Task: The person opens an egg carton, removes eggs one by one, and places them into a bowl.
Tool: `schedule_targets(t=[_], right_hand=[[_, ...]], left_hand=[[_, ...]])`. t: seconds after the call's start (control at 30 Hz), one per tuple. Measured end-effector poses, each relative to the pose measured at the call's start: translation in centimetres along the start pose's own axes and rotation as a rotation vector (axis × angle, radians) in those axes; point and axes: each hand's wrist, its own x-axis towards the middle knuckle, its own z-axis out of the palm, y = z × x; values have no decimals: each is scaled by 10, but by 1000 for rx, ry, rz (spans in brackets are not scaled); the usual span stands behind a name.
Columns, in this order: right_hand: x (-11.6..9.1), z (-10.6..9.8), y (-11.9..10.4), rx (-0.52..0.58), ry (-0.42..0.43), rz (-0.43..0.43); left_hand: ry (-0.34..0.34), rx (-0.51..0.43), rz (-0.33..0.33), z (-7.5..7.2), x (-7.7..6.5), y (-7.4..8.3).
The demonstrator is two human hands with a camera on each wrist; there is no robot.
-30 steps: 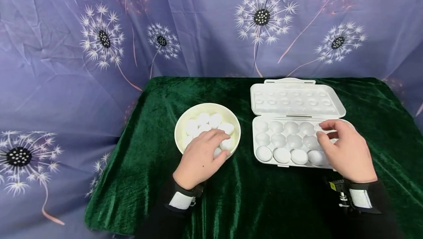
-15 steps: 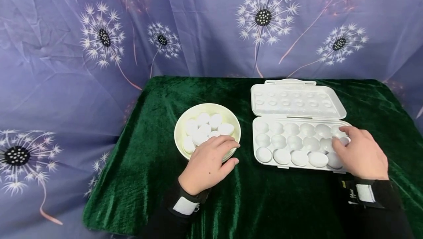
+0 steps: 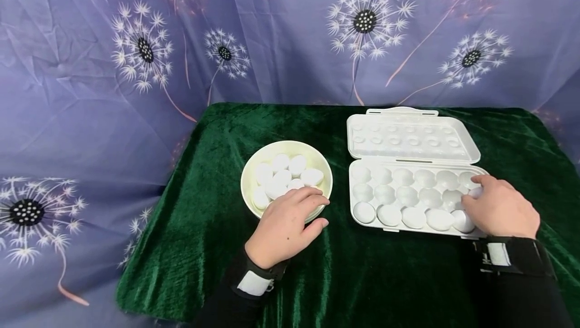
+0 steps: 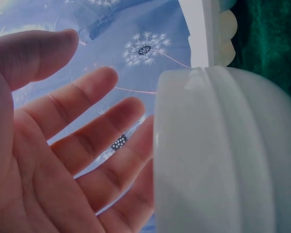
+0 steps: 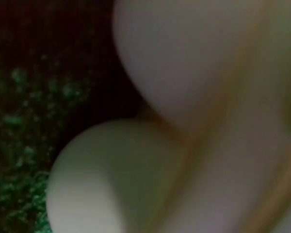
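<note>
A cream bowl (image 3: 248, 172) with several white eggs (image 3: 276, 185) stands left of centre. My left hand (image 3: 285, 227) lies over its near right rim, fingers slightly bent; the left wrist view shows the palm with nothing in it, beside the bowl's outer wall (image 4: 199, 155). To the right lies a white egg carton (image 3: 385, 229), lid raised at the back. White eggs (image 3: 413, 217) show in its front row; whether the rows behind hold eggs or bare cups is hard to tell. At its right end my right hand (image 3: 503, 209) pinches an egg (image 3: 476, 193), partly hidden by the fingers.
Dark green velvet cloth (image 3: 217, 247) covers the table. The carton's open lid (image 3: 414, 151) reaches toward the table's far edge. A blue-purple curtain (image 3: 290, 30) with dandelion prints hangs behind and along the left. The right wrist view is blurred by pale rounded shapes close up.
My right hand has moved right along the carton to its end. My left hand has shifted right and back toward me, from over the eggs to the bowl's rim.
</note>
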Motion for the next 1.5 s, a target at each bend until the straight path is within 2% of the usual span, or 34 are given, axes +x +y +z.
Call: schedule_targets(t=[0.2, 0.43, 1.1, 1.3, 1.4, 1.5], right_hand=[[0, 0, 8, 50, 26, -68], [1, 3, 8, 82, 61, -80], [-4, 11, 3, 148, 120, -16], [-14, 6, -8, 215, 215, 5], [-22, 2, -23, 250, 304, -44], [-28, -2, -43, 266, 365, -132]], left_hand=[[2, 3, 8, -1, 1, 1], [9, -3, 18, 1, 1, 2], [-5, 4, 12, -4, 2, -6], [-8, 3, 11, -4, 1, -8], [0, 1, 10, -4, 2, -8], [11, -9, 9, -3, 2, -9]])
